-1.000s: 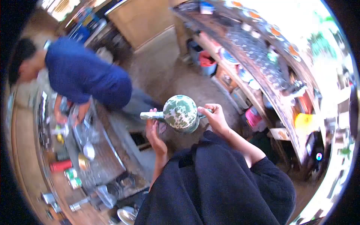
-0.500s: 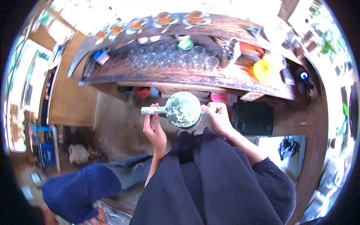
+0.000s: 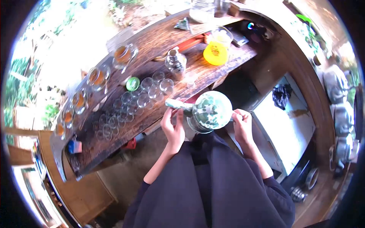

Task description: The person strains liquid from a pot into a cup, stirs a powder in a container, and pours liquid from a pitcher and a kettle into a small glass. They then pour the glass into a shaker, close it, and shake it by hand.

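Note:
A green-and-white marbled enamel pot [image 3: 213, 110] is held up in front of my body, above the floor. Its long tubular arm sticks out to the left, and my left hand [image 3: 173, 127] has its fingers around the underside of that arm. On the pot's other side, my right hand [image 3: 242, 124] is closed at the edge, apparently on a handle mostly hidden by the fingers. What is inside the pot cannot be seen.
A wooden counter [image 3: 110, 152] carries several clear glasses [image 3: 142, 99], a metal shaker [image 3: 175, 62] and a yellow jug [image 3: 216, 53]. Cups of amber drink [image 3: 122, 55] line its upper ledge. At right are a white cabinet top [image 3: 285, 125] and metal kettles [image 3: 343, 117].
My view has turned to the right, so the counter now runs diagonally and the white cabinet shows more. Both hands still hold the pot. The other person in blue is out of view.

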`<state>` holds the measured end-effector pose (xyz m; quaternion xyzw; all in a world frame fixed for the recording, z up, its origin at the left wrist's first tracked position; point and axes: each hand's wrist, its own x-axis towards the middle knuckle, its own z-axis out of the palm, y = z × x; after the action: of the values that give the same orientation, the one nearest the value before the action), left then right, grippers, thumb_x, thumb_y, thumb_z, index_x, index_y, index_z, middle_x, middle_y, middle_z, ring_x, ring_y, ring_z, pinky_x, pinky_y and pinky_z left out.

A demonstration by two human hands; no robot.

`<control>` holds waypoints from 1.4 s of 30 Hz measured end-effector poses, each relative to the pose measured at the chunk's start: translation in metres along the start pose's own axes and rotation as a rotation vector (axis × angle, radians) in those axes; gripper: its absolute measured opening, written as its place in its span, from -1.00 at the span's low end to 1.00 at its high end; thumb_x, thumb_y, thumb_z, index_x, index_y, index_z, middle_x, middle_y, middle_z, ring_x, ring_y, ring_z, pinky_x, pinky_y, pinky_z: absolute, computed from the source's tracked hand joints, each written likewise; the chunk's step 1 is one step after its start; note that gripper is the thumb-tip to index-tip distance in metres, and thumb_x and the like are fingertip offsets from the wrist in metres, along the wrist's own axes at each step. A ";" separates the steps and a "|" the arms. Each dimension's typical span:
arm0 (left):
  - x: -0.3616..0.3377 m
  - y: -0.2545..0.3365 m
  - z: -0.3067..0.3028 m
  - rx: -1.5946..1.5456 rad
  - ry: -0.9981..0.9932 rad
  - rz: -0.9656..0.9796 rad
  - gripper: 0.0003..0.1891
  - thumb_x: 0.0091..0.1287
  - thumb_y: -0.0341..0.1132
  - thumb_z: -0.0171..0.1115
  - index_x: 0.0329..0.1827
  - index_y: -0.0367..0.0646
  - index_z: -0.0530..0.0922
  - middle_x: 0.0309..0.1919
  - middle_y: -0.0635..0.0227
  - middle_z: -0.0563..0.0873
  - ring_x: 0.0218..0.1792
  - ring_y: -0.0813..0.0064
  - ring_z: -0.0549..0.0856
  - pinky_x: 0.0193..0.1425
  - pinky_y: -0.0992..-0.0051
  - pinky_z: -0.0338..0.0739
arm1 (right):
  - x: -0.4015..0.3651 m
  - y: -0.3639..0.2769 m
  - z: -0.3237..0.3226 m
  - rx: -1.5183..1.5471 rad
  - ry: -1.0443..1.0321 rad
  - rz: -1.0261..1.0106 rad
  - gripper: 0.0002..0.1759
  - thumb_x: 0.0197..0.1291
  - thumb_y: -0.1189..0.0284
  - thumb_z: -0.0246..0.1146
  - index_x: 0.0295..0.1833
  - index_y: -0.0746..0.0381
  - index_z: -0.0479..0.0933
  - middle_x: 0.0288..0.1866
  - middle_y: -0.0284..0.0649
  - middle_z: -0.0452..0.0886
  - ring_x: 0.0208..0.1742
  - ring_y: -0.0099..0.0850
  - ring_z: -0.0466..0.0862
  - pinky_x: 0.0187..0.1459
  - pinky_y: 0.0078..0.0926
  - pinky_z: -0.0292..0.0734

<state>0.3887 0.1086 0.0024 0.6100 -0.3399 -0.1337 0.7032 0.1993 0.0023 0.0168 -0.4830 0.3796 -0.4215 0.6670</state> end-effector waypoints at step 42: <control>0.129 -0.142 0.286 -0.399 0.001 -0.427 -0.75 0.60 -0.14 -0.14 -0.21 -0.08 0.35 -0.37 0.52 0.29 -0.31 0.63 0.27 -0.12 0.59 0.20 | 0.349 -0.017 -0.164 0.006 0.299 -0.136 -0.52 0.10 0.49 0.36 -0.65 0.08 0.17 -0.62 -0.58 0.11 -0.52 -0.72 0.06 -0.42 -0.56 -0.07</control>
<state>0.3320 -0.2194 -0.0850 0.5176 -0.1703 -0.3424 0.7654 0.1701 -0.3783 -0.0413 -0.4373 0.4398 -0.5340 0.5746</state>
